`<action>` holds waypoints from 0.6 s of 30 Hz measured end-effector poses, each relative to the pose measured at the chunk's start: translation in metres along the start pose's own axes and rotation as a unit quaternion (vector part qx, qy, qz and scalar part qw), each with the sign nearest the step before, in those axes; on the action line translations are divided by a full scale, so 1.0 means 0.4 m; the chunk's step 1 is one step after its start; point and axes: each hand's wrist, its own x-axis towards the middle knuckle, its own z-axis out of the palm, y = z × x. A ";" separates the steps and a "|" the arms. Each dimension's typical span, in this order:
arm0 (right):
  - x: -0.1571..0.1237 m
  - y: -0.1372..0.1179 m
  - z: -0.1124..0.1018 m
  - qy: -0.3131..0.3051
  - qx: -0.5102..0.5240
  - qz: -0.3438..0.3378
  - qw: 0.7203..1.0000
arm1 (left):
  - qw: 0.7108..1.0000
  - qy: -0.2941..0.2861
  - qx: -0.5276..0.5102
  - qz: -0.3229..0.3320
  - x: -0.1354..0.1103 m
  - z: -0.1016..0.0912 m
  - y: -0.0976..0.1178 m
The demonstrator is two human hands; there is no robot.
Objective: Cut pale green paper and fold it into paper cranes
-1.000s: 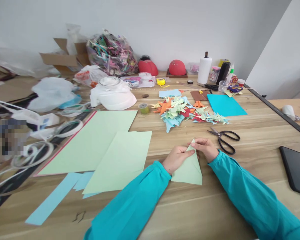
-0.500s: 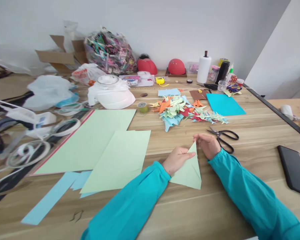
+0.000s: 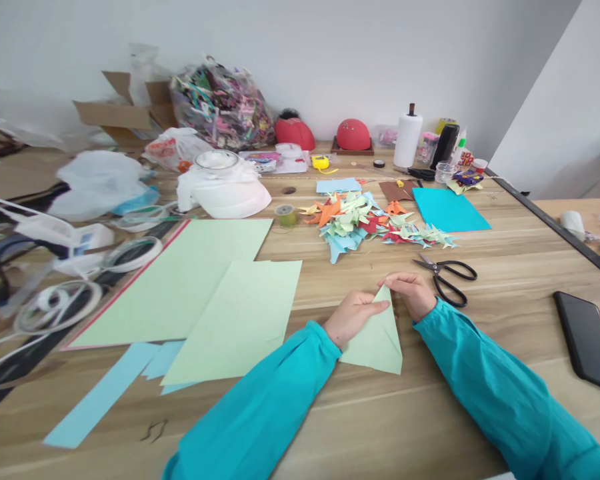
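A creased piece of light green paper (image 3: pixel 375 343) stands tilted over the table in front of me, its narrow corner pointing up and away. My left hand (image 3: pixel 354 316) grips its left edge, thumb lying across the front near the top. At the upper corner, my right hand (image 3: pixel 411 291) pinches the tip between thumb and fingers. Just right of that hand lie black-handled scissors (image 3: pixel 446 273), not touched. Beyond the hands is a heap of folded paper cranes (image 3: pixel 353 220) in green, orange, red and blue.
Large green sheets (image 3: pixel 240 320) lie to the left, with blue paper strips (image 3: pixel 97 400) below them. A black phone (image 3: pixel 587 340) rests at the right. Turquoise paper (image 3: pixel 450 208) and a spool of thread (image 3: pixel 285 215) lie farther back. Cables (image 3: pixel 57 307) and tape rolls crowd the left edge.
My right hand has moved slightly left and closed its fingers on the paper's top corner. The left hand keeps its hold, nearly still.
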 end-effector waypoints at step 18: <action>-0.010 -0.008 0.007 -0.041 -0.047 -0.022 0.998 | 0.999 0.020 0.010 0.033 0.000 0.002 -0.003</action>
